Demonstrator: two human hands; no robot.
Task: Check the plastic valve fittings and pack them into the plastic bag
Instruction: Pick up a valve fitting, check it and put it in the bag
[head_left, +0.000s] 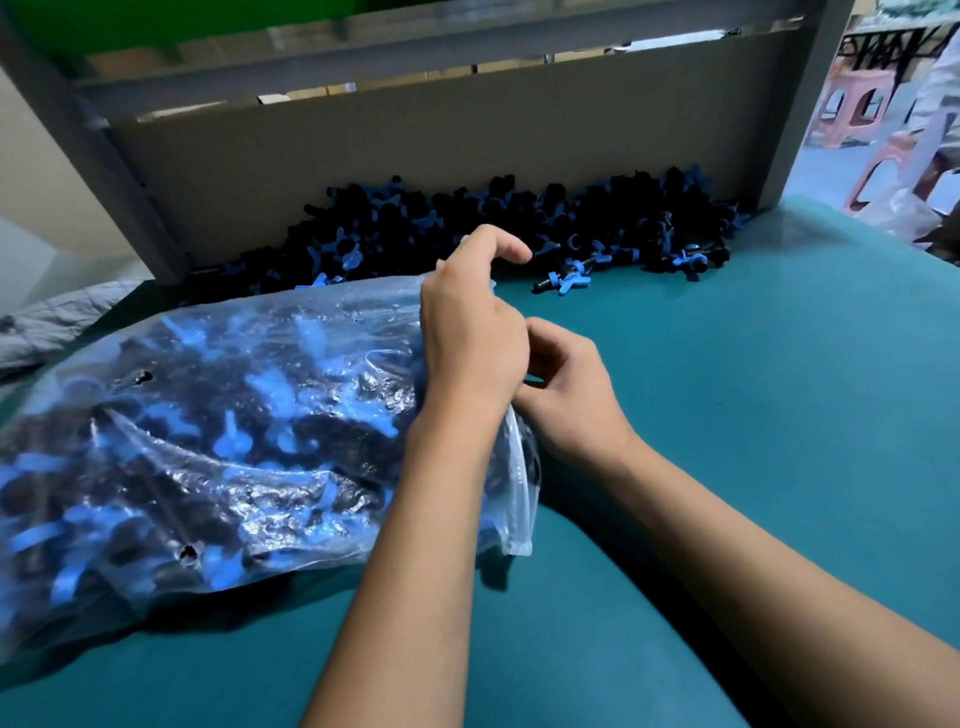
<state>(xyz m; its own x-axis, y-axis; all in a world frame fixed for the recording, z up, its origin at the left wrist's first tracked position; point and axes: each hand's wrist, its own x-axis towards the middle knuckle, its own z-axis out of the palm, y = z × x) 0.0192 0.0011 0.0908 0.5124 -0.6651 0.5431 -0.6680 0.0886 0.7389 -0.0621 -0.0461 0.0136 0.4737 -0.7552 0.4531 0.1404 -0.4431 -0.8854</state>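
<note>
Two bare forearms reach in from the lower edge over the teal surface (779, 415), crossing toward the open end of the plastic bag (208, 441). The bag lies on its side on the left half of the surface, bulging with black and blue valve fittings, its mouth facing right and its far left end running out of view. The left hand (470, 332) sits over the upper part of the bag's mouth, wrist bent, fingers curled down; its grip appears to pinch the clear film near the top edge, though the fingertips are partly hidden. The right hand (566, 384) is tucked just beside and below it, touching the left hand, fingers curled inward at the bag's mouth; whether its grip holds film or a fitting cannot be told. A loose pile of fittings (493, 228) lies along the back of the surface against a grey cardboard wall (415, 145), with a few strays (566, 280) in front of it, near the left hand. To the right of the hands the surface is bare as far as its rounded right edge. Beyond that edge stand pink plastic stools (852, 104).
</note>
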